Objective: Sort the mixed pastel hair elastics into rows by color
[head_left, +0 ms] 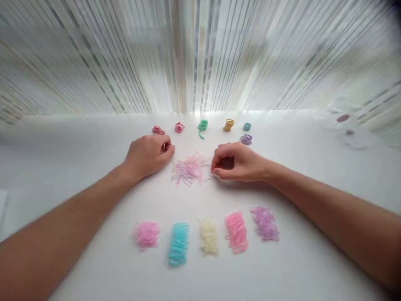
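Between my hands lies a loose pile of pink and white thin loops point(189, 169), too blurred to tell whether they are bands or clips. My right hand point(236, 161) rests on the table at the pile's right side, thumb and fingertips pinched together. From that pinch a thin pale loop point(208, 179) sticks out to the left. My left hand point(148, 155) is at the pile's upper left, its fingers curled and thumb against forefinger. Whatever its fingertips may hold is hidden.
Along the near side of the white table point(109, 263) lie bundles of bands: pink point(147, 235), turquoise point(178, 243), cream point(209, 236), coral pink point(236, 232) and lilac point(265, 223). Small coils, including green point(203, 125), yellow point(229, 125) and purple point(246, 139), sit beyond my hands.
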`<state>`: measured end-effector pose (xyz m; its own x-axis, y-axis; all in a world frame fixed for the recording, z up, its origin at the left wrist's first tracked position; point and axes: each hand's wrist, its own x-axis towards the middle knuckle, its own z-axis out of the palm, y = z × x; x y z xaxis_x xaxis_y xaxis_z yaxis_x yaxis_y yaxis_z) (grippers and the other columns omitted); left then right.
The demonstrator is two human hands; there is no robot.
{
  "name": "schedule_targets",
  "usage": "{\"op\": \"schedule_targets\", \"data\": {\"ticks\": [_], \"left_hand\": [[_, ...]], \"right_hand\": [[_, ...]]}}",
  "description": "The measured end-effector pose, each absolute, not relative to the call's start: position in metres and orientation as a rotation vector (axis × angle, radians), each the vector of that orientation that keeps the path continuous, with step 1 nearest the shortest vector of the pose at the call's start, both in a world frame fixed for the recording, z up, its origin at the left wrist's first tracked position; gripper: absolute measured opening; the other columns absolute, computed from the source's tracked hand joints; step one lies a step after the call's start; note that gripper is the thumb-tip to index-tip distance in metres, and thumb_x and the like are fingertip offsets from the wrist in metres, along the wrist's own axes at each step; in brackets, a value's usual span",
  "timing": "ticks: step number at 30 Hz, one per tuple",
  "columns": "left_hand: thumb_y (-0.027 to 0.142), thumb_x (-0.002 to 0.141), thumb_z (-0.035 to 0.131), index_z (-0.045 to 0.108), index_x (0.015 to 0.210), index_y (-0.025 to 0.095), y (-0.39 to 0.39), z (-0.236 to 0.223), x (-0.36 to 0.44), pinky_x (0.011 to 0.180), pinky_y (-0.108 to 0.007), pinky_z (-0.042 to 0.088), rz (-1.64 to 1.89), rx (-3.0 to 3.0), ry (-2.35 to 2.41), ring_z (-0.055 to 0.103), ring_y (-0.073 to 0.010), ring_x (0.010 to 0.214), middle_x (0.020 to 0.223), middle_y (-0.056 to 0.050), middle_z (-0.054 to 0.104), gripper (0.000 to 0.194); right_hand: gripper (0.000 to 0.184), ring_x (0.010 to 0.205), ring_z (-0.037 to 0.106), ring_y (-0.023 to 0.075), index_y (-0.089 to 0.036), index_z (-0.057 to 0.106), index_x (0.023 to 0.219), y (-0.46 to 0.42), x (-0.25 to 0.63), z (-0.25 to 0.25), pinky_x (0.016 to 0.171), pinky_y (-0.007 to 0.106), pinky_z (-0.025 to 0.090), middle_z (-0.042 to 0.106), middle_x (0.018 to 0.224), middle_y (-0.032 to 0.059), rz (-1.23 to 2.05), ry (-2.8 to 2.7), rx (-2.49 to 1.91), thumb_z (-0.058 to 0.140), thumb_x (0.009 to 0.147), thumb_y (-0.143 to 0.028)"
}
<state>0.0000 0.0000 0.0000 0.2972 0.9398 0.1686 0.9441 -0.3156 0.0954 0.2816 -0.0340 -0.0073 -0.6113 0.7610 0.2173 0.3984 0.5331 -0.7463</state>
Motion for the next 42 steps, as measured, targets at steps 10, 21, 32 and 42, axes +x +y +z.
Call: {"op": "schedule_targets", "data": {"ticks": [10,21,32,42], "left_hand": [[0.045,0.092,0.045,0.066,0.085,0.023,-0.002,0.0024,0.001,0.065,-0.035,0.033,-0.314,-2.497,-1.829,0.064,-0.0235,0.078,0.083,-0.005,0.072,0.031],[0.045,0.093,0.045,0.066,0.085,0.023,-0.0022,0.003,0.0009,0.066,-0.035,0.035,-0.298,-2.487,-1.824,0.065,-0.0241,0.079,0.083,-0.005,0.072,0.031],[0.045,0.092,0.045,0.068,0.086,0.024,-0.0019,0.0022,0.001,0.067,-0.035,0.037,-0.308,-2.484,-1.827,0.065,-0.025,0.08,0.084,-0.006,0.072,0.032],[0.045,0.092,0.045,0.068,0.085,0.024,-0.0019,0.0021,0.0007,0.067,-0.035,0.038,-0.306,-2.487,-1.825,0.066,-0.0249,0.08,0.083,-0.005,0.072,0.032]], "right_hand": [[0.012,0.066,0.057,0.0121,-0.015,0.079,0.083,-0.0346,0.2857,-0.005,0.06,0.025,0.048,0.065,0.076,0.002,0.969,-2.297,-0.935,0.073,0.073,-0.015],[0.008,0.073,0.054,0.0149,-0.017,0.083,0.085,-0.0308,0.2897,-0.0038,0.065,0.027,0.047,0.06,0.072,0.002,0.975,-2.402,-0.869,0.079,0.079,-0.021],[0.006,0.073,0.054,0.0149,-0.017,0.081,0.08,-0.0314,0.2877,-0.0045,0.062,0.025,0.046,0.062,0.069,0.0023,0.952,-2.392,-0.867,0.076,0.08,-0.017],[0.007,0.067,0.053,0.0124,-0.016,0.081,0.079,-0.0323,0.2876,-0.0053,0.06,0.025,0.046,0.062,0.073,0.0019,0.973,-2.349,-0.924,0.076,0.076,-0.014]]}}
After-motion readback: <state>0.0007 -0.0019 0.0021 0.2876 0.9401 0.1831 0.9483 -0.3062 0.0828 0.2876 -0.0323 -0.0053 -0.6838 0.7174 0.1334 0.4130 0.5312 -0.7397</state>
